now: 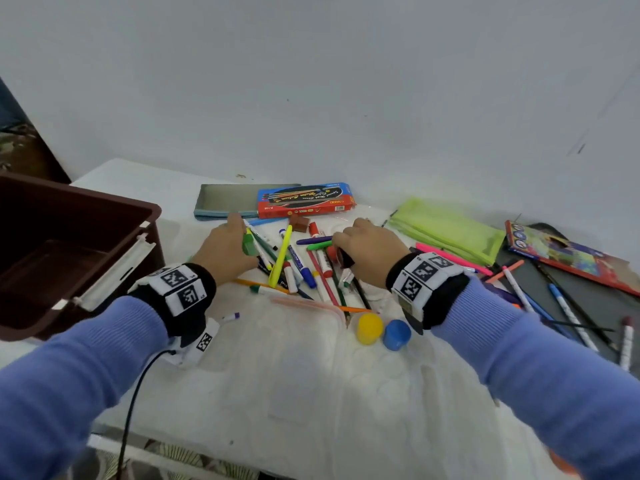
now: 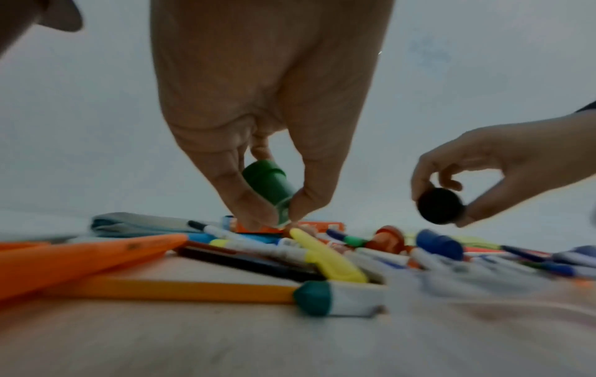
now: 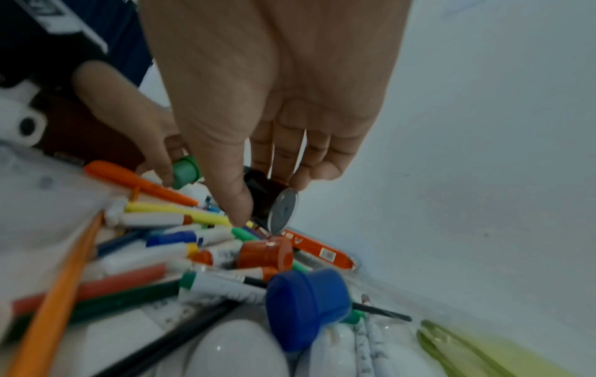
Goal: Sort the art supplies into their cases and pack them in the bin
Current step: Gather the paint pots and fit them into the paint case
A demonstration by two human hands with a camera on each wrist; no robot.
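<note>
The left hand (image 2: pixel 258 107) pinches a green pot (image 2: pixel 269 190); the right hand (image 3: pixel 274 102) pinches a black pot (image 3: pixel 262 197), likely to sort them.

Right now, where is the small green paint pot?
In the head view, the green paint pot sits left of centre, pinched by the left hand just above the marker pile.

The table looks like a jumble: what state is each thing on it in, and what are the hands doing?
Left hand: pinches green paint pot, lifted.
Right hand: holds black paint pot.
Brown bin: open, nothing visible inside.
Green pouch: lying flat.
Paintbrush box: closed.
Yellow pot, blue pot: capped, on table.
</note>
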